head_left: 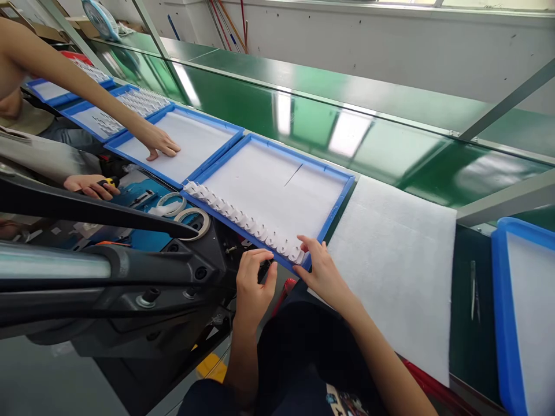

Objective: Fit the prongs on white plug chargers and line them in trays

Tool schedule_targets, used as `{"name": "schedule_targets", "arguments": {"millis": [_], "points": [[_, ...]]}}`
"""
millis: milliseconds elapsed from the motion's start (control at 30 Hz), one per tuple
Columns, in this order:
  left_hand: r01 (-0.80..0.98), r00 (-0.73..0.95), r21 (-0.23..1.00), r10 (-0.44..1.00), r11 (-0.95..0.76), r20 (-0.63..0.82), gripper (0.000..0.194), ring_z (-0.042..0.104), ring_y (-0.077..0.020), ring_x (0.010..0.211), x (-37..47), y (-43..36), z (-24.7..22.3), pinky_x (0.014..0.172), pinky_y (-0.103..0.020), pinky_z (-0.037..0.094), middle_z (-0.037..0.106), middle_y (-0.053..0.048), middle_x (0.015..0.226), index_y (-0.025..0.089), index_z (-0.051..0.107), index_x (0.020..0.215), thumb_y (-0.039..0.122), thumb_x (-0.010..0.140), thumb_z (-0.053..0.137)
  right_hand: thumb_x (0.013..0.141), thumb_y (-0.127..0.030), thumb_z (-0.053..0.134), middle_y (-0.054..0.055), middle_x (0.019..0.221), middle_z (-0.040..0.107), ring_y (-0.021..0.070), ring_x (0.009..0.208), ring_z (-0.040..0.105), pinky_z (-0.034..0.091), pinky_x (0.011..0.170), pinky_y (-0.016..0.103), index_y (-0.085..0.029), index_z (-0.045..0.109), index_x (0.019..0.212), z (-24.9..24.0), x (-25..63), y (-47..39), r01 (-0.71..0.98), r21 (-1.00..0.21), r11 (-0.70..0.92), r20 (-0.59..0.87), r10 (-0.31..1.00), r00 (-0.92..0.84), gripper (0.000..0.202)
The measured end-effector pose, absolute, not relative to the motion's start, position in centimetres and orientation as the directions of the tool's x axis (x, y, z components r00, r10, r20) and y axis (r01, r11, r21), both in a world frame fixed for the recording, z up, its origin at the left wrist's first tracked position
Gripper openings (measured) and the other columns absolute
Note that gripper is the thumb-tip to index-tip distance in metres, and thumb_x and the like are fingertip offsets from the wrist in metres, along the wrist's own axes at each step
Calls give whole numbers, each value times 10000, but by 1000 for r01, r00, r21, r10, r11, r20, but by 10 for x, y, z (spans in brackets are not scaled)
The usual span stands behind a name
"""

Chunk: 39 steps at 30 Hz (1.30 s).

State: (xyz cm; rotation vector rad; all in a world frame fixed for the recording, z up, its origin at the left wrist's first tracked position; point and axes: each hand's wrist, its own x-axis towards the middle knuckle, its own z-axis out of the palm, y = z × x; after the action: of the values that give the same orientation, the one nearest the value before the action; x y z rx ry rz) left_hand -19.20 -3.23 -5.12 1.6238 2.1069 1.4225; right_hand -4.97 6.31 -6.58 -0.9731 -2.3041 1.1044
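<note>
A blue-rimmed tray (336, 211) with a white lining lies in front of me. Along its near edge runs a row of small white parts (236, 216) with thin pins sticking up. My right hand (323, 274) is at the row's right end, thumb and index finger around the last small white part (296, 254). Just left of it, over the tray's near rim, my left hand (254, 289) is closed in a pinch. A thin dark sliver shows between its thumb and index finger, too small to name. A dark thin line (293, 175) marks the tray's lining.
A white sheet (399, 260), tweezers (473, 289) and another blue tray (500, 289) lie to the right. At left, a co-worker's hand (156, 138) rests in the neighbouring tray (217, 159). Tape rolls (202, 222) and a dark machine arm (143, 283) stand close on my left.
</note>
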Motion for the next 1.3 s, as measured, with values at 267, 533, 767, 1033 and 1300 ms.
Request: {"name": "schedule_targets", "arguments": {"millis": [267, 533, 767, 1033, 1300], "points": [[676, -344, 736, 875, -20, 340, 71, 525, -118, 666, -161, -27, -36, 653, -249, 454, 555, 10, 730, 194, 578, 917, 187, 855, 544, 869, -250, 476, 35, 782, 606, 175, 716, 579, 484, 691, 325, -167, 596, 1034, -56, -28, 78, 431, -843, 321, 26, 825, -564, 220], [707, -448, 676, 871, 207, 202, 146, 513, -122, 576, -166, -10, -54, 592, -259, 447, 568, 2, 717, 179, 618, 932, 282, 838, 575, 803, -253, 542, -13, 571, 614, 119, 408, 569, 453, 419, 217, -165, 610, 886, -60, -46, 91, 361, -930, -66, -293, 725, -623, 139], [734, -443, 646, 869, 211, 220, 116, 550, -122, 593, -159, -8, -61, 596, -251, 455, 603, -10, 748, 164, 618, 913, 244, 847, 566, 800, -200, 550, -3, 615, 628, 144, 502, 646, 550, 490, 237, -165, 537, 834, -68, -49, 94, 276, -938, -211, -345, 664, -663, 50], [774, -400, 609, 880, 174, 256, 113, 600, -146, 643, -163, -9, -71, 594, -253, 475, 634, -32, 788, 170, 590, 912, 248, 879, 516, 855, -216, 536, -1, 578, 649, 142, 519, 656, 534, 489, 206, -161, 547, 1055, -69, -48, 99, 230, -892, -390, -416, 504, -757, 208], [774, -396, 607, 885, 177, 247, 124, 605, -154, 640, -164, -6, -71, 595, -261, 475, 635, -33, 764, 170, 583, 901, 265, 881, 505, 847, -199, 545, 1, 586, 654, 136, 500, 652, 513, 468, 188, -164, 584, 977, -71, -50, 106, 248, -887, -390, -427, 484, -764, 140]]}}
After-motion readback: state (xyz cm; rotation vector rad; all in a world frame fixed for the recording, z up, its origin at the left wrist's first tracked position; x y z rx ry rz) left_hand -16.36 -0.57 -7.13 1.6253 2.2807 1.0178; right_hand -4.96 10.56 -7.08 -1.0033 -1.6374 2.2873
